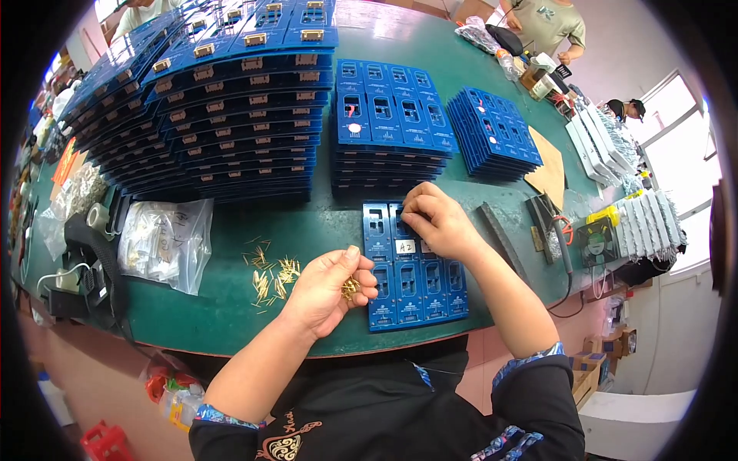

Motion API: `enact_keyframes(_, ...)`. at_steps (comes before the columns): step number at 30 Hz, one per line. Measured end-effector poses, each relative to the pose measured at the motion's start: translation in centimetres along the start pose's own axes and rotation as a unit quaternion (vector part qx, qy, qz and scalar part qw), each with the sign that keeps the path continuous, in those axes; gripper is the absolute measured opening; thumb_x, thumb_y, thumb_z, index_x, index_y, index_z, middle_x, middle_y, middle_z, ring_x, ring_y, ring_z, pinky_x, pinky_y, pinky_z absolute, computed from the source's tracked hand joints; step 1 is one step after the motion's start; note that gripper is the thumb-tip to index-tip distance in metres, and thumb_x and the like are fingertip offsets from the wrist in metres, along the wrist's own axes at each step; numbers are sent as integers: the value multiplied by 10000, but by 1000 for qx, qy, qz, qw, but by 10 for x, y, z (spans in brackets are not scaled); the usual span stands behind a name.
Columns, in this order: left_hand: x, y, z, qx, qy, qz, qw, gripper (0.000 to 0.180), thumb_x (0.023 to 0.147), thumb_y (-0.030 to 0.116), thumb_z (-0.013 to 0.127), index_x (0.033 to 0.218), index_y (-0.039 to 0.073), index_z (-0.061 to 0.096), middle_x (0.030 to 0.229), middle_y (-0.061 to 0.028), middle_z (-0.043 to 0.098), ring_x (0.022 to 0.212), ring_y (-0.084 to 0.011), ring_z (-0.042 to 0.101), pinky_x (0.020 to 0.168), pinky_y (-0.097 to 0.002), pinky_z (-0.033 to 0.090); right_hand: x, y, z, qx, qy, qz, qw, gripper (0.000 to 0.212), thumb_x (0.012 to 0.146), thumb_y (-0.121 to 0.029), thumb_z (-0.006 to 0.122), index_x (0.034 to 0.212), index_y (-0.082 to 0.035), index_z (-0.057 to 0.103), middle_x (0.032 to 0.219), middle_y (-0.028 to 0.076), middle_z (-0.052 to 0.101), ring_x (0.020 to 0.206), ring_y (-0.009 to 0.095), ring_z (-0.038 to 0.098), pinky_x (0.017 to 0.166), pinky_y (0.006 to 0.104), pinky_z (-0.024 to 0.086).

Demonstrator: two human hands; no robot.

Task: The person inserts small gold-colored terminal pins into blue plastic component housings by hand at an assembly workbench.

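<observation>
The blue board panel (409, 272) lies near the worktop's (192, 321) front edge. The left hand (321, 288) curls around brass-coloured pins (350, 289), partly hidden. The right hand (443, 221) covers the panel's far right corner; its fingers are bunched, their contents indiscernible.

A clear plastic bag (157, 257) of pale pieces lies on the left part of the green table (177, 326). On the table's right part are a dark bar (501, 240), a brown sheet (547, 165) and a square black device (596, 244). A person (550, 27) stands beyond the table's far side. A red stool (108, 442) sits below the table's left end.
</observation>
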State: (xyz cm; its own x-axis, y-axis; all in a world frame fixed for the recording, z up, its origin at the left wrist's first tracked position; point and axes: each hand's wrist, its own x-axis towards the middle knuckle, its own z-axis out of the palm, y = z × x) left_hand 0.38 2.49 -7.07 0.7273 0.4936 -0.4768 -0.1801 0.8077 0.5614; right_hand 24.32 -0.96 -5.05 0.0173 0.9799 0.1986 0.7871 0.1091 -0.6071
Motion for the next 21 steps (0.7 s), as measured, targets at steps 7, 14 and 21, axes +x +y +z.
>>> enact_keyframes(7,0,-1,-1,9,-7,7,1000,267,975,284,539,899,41,621,733,-46,638,651,-161,625,580,-250,499,2,0,3,-52,-8,-28,998,87,819,-72,653,807,-5,599,935,103,592,836,301,605,732,371,496)
enact_keyframes(14,0,0,1,8,-8,8,1000,276,976,289,535,898,39,621,728,-46,639,642,-161,624,575,-245,499,2,0,3,-63,-6,-30,998,90,816,-76,654,804,-8,596,933,107,596,843,305,609,733,378,497)
enact_keyframes(21,-1,1,1,7,-1,3,1000,314,986,315,513,898,38,632,721,-40,637,641,-157,617,577,-248,495,0,-11,5,-165,-9,-61,984,87,806,-122,655,837,-41,644,947,74,612,877,285,619,755,383,513)
